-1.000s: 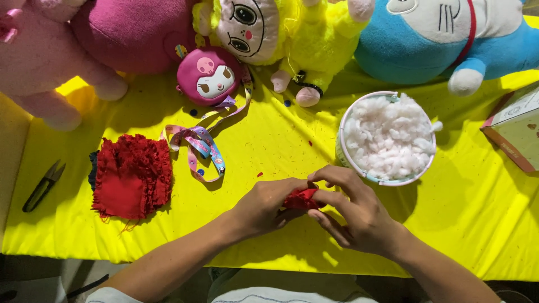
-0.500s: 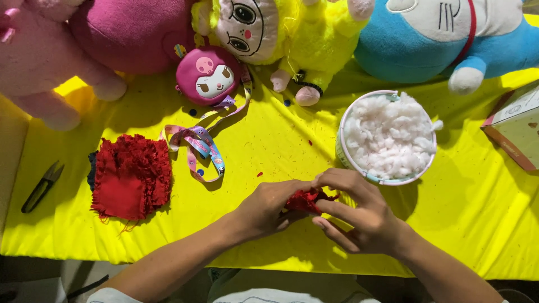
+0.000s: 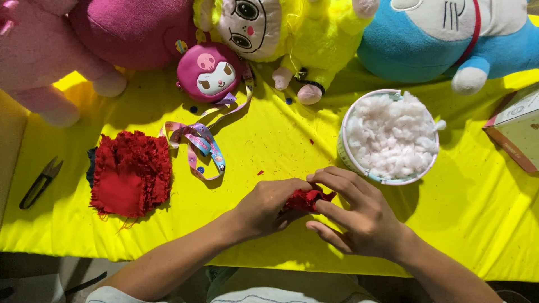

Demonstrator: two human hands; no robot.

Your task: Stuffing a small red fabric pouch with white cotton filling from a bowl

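1. The red scrap sits just below the white bowl, pinched between both hands above the yellow cloth.
2. The left hand has its fingers closed on the scrap's left side; the right hand clamps thumb and forefinger on its right edge, with the other fingers spread apart.
3. Judging by the grip, the work goes best with the scrap kept low over the cloth and the pinches close together, so the frayed edge does not slip or shed more threads.
4. The bowl holds white stuffing.
5. Well left of the bowl lie a striped ribbon, a stack of red pieces and, farthest out, small black snips.
6. Above the bowl, plush toys line the far edge: pink, yellow, blue.
7. Red lint speckles the cloth; a box corner shows right of the bowl.
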